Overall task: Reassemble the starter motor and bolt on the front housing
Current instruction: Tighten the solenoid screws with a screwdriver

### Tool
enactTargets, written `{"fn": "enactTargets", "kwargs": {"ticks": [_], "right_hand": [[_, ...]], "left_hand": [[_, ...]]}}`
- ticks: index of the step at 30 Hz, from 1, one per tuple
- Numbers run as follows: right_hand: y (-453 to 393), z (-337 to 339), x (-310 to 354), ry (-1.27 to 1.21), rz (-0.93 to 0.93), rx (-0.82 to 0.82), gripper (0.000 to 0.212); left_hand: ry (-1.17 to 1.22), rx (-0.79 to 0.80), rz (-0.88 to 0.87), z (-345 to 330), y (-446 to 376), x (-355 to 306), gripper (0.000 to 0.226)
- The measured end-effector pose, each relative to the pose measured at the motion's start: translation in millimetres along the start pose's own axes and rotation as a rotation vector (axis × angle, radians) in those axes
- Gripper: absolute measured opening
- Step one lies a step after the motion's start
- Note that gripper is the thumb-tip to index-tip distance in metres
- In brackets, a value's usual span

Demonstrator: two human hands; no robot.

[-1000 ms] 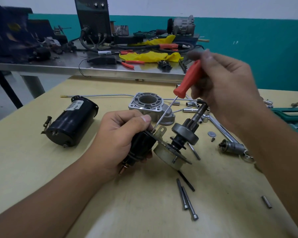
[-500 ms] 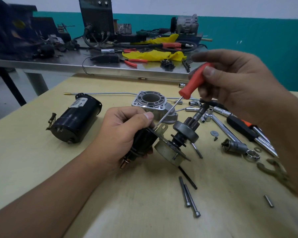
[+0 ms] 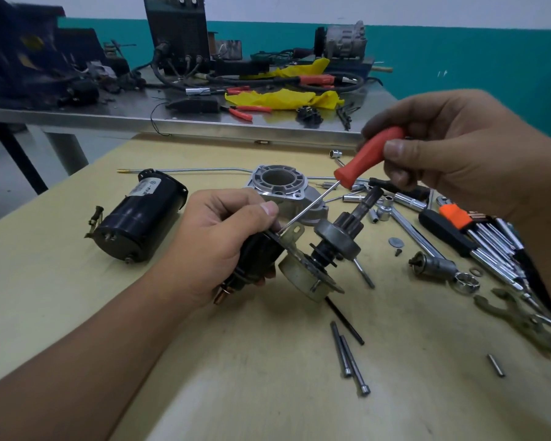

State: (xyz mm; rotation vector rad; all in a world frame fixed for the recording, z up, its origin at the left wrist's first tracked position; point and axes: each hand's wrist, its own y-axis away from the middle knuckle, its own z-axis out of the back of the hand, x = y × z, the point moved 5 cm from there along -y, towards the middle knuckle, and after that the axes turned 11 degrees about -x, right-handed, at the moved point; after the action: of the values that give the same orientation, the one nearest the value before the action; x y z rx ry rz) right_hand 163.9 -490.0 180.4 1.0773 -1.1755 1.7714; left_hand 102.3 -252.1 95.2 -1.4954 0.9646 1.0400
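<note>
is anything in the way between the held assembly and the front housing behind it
Nothing solid lies between them. Only the screwdriver shaft crosses in front of the front housing, gripped by the right hand. The left hand holds the assembly just in front of it.

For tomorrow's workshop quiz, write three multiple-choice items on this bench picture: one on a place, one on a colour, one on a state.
1. Where does the black cylindrical motor body lie?
A. on the steel bench
B. on the yellow tabletop, on the left hand's side
C. in the right hand

2. What colour is the screwdriver's plastic handle?
A. red
B. blue
C. black

3. How is the grey cast-aluminium front housing?
A. bolted on
B. held
C. lying loose

Answers: B, it rests there ungripped; A, red below the right hand's fingers; C, it sits apart behind the held assembly.
</note>
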Motion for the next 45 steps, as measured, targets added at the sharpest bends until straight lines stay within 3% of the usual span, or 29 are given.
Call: {"fn": "enactTargets", "kwargs": {"ticks": [4,6,8,11,15,17,20,23,28,32,35,38,45], "right_hand": [[0.6,-0.5,1.7,0.130,-0.023,-0.035,0.022],[-0.7,-3.3,-1.7,0.286,0.007,-0.127,0.044],[-0.5,-10.9,-4.6,0.388,0.026,-0.165,0.047],[-1.1,-11.2,-4.1,0.296,0.007,-0.184,0.036],[-5.3,30.5,-0.9,0.040,-0.055,-0.500,0.025],[-2.4,43.6,-14.5,0.123,-0.157,-0.529,0.027],[5.8,49.5,-46.5,0.272,-0.323,-0.469,0.035],[11.0,46.0,-67.5,0.376,-0.373,-0.394,0.047],[8.3,34.3,-82.7,0.871,-0.206,-0.321,0.033],[6.6,22.2,-85.6,1.028,-0.156,-0.190,0.026],[5.3,18.1,-74.0,1.111,-0.110,-0.099,0.021],[6.8,10.6,-71.5,1.168,-0.182,0.091,0.011],[9.0,0.2,-71.4,1.408,-0.185,0.221,0.014]], "left_hand": [[-0.001,0.061,-0.046,-5.4,3.1,-6.8,0.027],[-0.001,0.096,-0.084,-7.6,4.9,-11.9,0.030],[-0.006,0.117,-0.110,-8.9,7.2,-14.4,0.029],[-0.019,0.113,-0.121,-11.5,9.0,-12.9,0.030],[-0.091,0.024,-0.118,-2.4,2.2,-7.7,0.024],[-0.116,-0.034,-0.123,7.0,-2.9,-7.6,0.029],[-0.121,-0.096,-0.123,19.5,-10.0,-7.6,0.031],[-0.178,-0.125,-0.144,27.4,-15.3,-6.5,0.025],[-0.300,-0.172,-0.262,25.9,-12.1,-13.0,0.011],[-0.486,-0.173,-0.424,20.9,-8.0,-18.1,0.009],[-0.624,-0.125,-0.558,14.1,-7.0,-19.2,0.018],[-0.750,-0.041,-0.674,10.4,-7.7,-16.8,0.023],[-0.889,0.207,-0.620,13.2,-8.8,-16.3,0.027]]}}
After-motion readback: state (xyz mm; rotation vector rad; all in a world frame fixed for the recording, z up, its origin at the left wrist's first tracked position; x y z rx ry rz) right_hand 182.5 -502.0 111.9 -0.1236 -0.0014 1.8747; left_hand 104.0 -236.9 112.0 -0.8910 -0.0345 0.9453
